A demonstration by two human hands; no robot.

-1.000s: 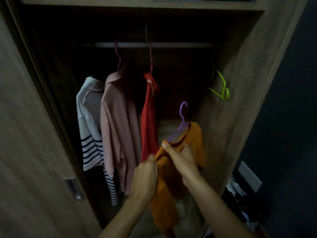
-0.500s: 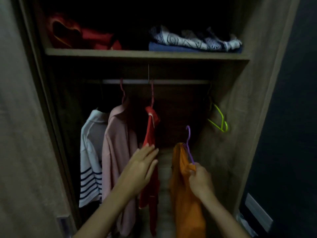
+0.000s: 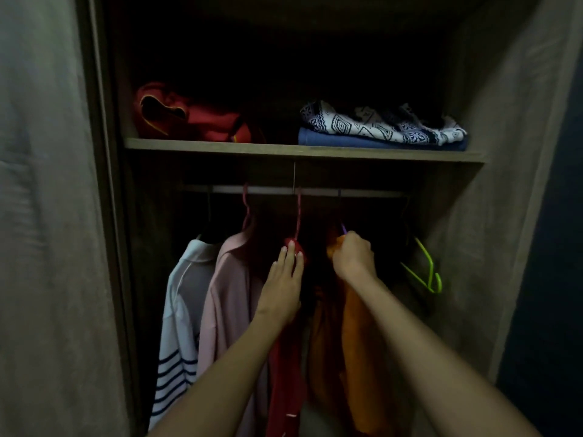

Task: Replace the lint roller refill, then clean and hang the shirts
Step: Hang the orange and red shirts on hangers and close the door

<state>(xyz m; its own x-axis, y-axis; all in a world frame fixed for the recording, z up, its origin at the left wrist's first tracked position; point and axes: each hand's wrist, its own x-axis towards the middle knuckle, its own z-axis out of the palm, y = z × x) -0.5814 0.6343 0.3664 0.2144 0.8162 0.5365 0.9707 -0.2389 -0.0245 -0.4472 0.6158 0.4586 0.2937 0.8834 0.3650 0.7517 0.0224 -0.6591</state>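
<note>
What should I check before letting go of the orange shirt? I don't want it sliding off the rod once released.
1. Purple hanger hook over the metal rod: cannot tell, too dark.
2. Right hand gripping the orange shirt at its collar: ok.
3. Left hand resting flat against the red shirt, keeping a gap: ok.
4. Free rod space between the red shirt and the empty green hanger: ok.
5. Orange shirt seated evenly on its hanger: cannot tell.
</note>
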